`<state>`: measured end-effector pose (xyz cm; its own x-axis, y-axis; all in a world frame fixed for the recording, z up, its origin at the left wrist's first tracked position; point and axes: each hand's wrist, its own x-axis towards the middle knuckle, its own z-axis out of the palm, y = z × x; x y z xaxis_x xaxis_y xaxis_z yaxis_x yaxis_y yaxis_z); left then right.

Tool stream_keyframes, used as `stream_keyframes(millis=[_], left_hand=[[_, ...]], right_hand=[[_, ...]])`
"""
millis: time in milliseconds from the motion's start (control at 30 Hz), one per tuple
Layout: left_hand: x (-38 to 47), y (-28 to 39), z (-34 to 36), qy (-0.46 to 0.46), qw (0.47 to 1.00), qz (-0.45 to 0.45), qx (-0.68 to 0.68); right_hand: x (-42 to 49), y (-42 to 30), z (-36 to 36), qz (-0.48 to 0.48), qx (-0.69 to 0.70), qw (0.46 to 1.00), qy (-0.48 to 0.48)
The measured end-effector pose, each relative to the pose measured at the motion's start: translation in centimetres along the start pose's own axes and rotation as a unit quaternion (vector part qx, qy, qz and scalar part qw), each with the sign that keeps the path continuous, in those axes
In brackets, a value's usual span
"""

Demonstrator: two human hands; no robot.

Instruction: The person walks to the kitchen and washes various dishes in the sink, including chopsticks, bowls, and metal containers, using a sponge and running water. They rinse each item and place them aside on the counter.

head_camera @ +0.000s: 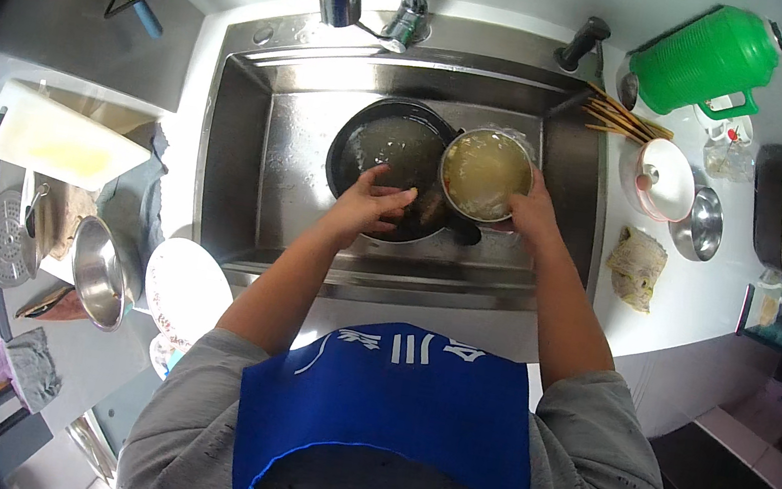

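Observation:
A bowl of cloudy yellowish liquid [487, 171] is gripped at its right rim by my right hand [537, 206]. It overlaps the right side of a dark pan [365, 115] that sits in the stainless steel sink [298, 155] and holds murky water. Over the pan's lower left part is my left hand [372, 207], fingers apart and nothing visible in them. A dark handle [463, 230] sticks out at the pan's lower right. Something brownish lies in the pan between my hands, too unclear to name.
Above the sink rises a chrome faucet [406, 15]. At the right stand a green thermos jug [714, 61], chopsticks [622, 120], a white bowl [667, 172], a metal bowl [701, 226] and a cloth [636, 268]. A cutting board [66, 135], a steel bowl [100, 269] and a white plate [183, 289] are left.

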<state>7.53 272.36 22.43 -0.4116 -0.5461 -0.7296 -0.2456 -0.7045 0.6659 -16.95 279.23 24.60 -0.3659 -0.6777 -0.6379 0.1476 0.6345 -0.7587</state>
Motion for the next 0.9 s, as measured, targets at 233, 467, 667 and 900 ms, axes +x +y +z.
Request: stream_keyframes(millis=[233,467,667,900], left_hand=[[4.8,-3.7,-0.9,0.124,0.894,0.166,0.397],[8.9,-6.3,1.2,0.085,0.747,0.260,0.606],[10.6,-5.6,0.4,0.004,0.779,0.121,0.615],[8.2,-3.4,0.2,0.007,0.760,0.126,0.637]], right_hand=[[-0.3,0.6,-3.8,0.005,0.023,0.999,0.041],[2.5,0.8,-6.1,0.040,-0.187,0.969,0.159],[6.2,0.6,-4.5,-0.132,-0.668,0.698,0.223],[5.3,-1.4,1.8,-0.052,-0.906,0.314,0.280]])
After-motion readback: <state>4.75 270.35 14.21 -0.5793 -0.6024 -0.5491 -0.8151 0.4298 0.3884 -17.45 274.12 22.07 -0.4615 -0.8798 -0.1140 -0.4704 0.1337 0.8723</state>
